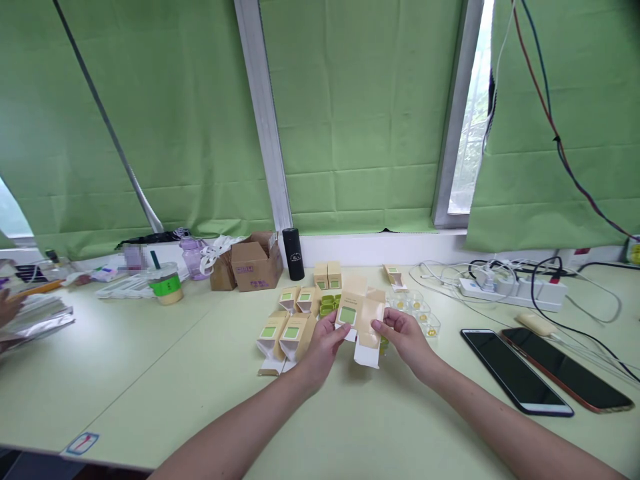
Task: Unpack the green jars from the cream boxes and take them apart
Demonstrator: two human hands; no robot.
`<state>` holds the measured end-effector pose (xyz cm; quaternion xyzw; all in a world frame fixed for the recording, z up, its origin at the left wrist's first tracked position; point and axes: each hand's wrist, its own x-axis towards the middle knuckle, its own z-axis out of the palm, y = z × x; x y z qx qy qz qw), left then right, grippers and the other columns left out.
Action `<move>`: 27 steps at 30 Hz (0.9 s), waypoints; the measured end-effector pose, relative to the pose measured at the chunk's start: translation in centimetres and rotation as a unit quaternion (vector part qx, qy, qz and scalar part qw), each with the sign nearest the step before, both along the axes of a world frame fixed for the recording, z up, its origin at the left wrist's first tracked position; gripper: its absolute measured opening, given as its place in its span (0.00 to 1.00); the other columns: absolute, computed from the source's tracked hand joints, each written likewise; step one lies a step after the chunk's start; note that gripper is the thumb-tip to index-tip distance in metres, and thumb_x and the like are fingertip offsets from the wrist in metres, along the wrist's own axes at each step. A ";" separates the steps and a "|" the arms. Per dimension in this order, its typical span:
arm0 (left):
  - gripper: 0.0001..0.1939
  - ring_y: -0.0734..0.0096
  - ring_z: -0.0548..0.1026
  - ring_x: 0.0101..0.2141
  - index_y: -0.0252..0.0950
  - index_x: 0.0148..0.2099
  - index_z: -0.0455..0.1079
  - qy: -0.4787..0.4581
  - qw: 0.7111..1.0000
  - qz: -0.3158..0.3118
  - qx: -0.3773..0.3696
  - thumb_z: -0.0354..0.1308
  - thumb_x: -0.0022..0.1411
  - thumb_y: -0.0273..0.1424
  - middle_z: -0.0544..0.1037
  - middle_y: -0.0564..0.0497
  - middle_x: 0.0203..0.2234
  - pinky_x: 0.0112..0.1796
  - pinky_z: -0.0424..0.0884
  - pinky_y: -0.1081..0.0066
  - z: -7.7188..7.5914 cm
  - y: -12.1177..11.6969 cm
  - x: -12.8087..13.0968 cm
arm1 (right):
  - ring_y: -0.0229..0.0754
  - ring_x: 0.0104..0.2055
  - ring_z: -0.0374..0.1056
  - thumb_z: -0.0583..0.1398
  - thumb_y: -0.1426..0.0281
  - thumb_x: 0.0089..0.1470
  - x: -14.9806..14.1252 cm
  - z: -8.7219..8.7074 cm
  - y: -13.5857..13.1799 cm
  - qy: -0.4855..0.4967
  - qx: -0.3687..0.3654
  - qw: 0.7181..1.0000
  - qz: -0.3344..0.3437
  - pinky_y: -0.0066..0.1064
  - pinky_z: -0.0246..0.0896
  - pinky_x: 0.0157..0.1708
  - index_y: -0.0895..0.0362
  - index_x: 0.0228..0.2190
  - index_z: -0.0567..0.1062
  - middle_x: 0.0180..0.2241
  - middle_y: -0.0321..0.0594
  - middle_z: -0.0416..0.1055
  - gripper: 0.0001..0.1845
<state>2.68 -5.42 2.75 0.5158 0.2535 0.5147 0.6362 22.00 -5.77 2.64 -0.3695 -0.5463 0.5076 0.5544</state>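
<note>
Between both hands I hold a small beige paper box (371, 313), its flaps spread and its body partly flattened, with a green square on one panel. My left hand (323, 348) pinches its left edge, and my right hand (404, 337) grips the right panel with the thumb on top. Left of it stand several similar beige boxes (297, 330), some with open flaps. Behind the held box sit green small containers (327, 305), partly hidden. Clear plastic cups with yellow contents (429, 323) lie beyond my right hand.
Two phones (515, 370) lie at right, near a power strip (515, 293) with tangled cables. At the back stand a black cylinder (293, 253), a cardboard box (256, 263) and a drink cup (166, 283). Another person's hand (9, 308) is at far left beside silvery packets (40, 319).
</note>
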 end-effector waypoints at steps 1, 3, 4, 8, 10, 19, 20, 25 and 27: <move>0.24 0.53 0.79 0.51 0.36 0.56 0.76 0.003 1.000 0.004 0.009 0.70 0.59 0.38 0.82 0.41 0.50 0.53 0.71 0.61 0.1 -0.1 0.0 | 0.53 0.40 0.78 0.72 0.45 0.42 0.0 0.1 -0.1 0.000 0.004 1.000 0.000 0.41 0.73 0.40 0.55 0.31 0.79 0.35 0.44 0.82 0.27; 0.24 0.52 0.79 0.51 0.37 0.56 0.76 0.010 0.999 0.013 0.034 0.70 0.60 0.39 0.82 0.41 0.51 0.54 0.70 0.58 0.3 -0.3 0.1 | 0.55 0.43 0.78 0.72 0.44 0.43 0.0 0.2 -0.2 -0.001 0.016 1.000 -0.004 0.42 0.73 0.41 0.54 0.33 0.80 0.37 0.45 0.82 0.27; 0.24 0.52 0.79 0.51 0.37 0.55 0.76 0.013 0.999 0.021 0.049 0.69 0.60 0.40 0.81 0.41 0.51 0.55 0.70 0.58 0.4 -0.4 0.2 | 0.56 0.44 0.77 0.71 0.44 0.43 -0.1 0.3 -0.3 -0.002 0.024 1.000 -0.009 0.43 0.74 0.42 0.54 0.35 0.80 0.38 0.45 0.82 0.28; 0.21 0.52 0.78 0.52 0.37 0.53 0.76 0.027 0.993 0.066 0.097 0.68 0.62 0.42 0.81 0.42 0.50 0.55 0.71 0.57 0.6 -0.8 0.3 | 0.54 0.45 0.76 0.69 0.45 0.48 0.0 0.1 -0.4 -0.018 0.063 0.997 -0.032 0.43 0.73 0.44 0.53 0.34 0.80 0.38 0.44 0.81 0.25; 0.20 0.51 0.77 0.52 0.37 0.53 0.76 0.045 0.988 0.080 0.120 0.67 0.63 0.42 0.81 0.41 0.50 0.54 0.71 0.57 0.5 -0.8 0.2 | 0.53 0.44 0.75 0.68 0.47 0.51 0.0 -0.2 -0.2 -0.028 0.085 0.995 -0.039 0.43 0.72 0.45 0.53 0.33 0.80 0.38 0.43 0.81 0.22; 0.11 0.50 0.64 0.57 0.46 0.45 0.80 0.240 0.845 0.255 0.404 0.62 0.65 0.27 0.80 0.45 0.47 0.59 0.60 0.46 0.0 -1.2 -0.6 | 0.56 0.49 0.73 0.68 0.59 0.48 0.6 -1.3 0.7 -0.030 0.113 0.987 -0.110 0.46 0.68 0.50 0.50 0.41 0.80 0.48 0.45 0.79 0.17; 0.14 0.50 0.63 0.57 0.47 0.46 0.80 0.258 0.822 0.267 0.432 0.61 0.64 0.24 0.79 0.45 0.48 0.58 0.60 0.45 -0.1 -1.2 -0.7 | 0.56 0.47 0.74 0.67 0.58 0.48 0.7 -1.3 0.8 -0.008 0.091 0.990 -0.104 0.45 0.70 0.47 0.50 0.41 0.80 0.47 0.45 0.79 0.18; 0.24 0.50 0.60 0.55 0.50 0.46 0.81 0.312 0.738 0.311 0.511 0.56 0.60 0.15 0.77 0.45 0.49 0.54 0.63 0.44 -0.7 -0.9 -0.7 | 0.53 0.36 0.76 0.61 0.52 0.51 0.8 -1.2 1.3 0.094 -0.040 0.993 -0.062 0.43 0.71 0.35 0.50 0.39 0.79 0.40 0.44 0.80 0.19; 0.26 0.50 0.60 0.55 0.49 0.45 0.81 0.326 0.722 0.316 0.522 0.54 0.59 0.14 0.77 0.45 0.48 0.52 0.65 0.44 -0.8 -0.8 -0.6 | 0.53 0.37 0.76 0.64 0.54 0.48 0.8 -1.2 1.3 0.111 -0.040 0.991 -0.068 0.43 0.71 0.36 0.49 0.38 0.80 0.41 0.42 0.80 0.17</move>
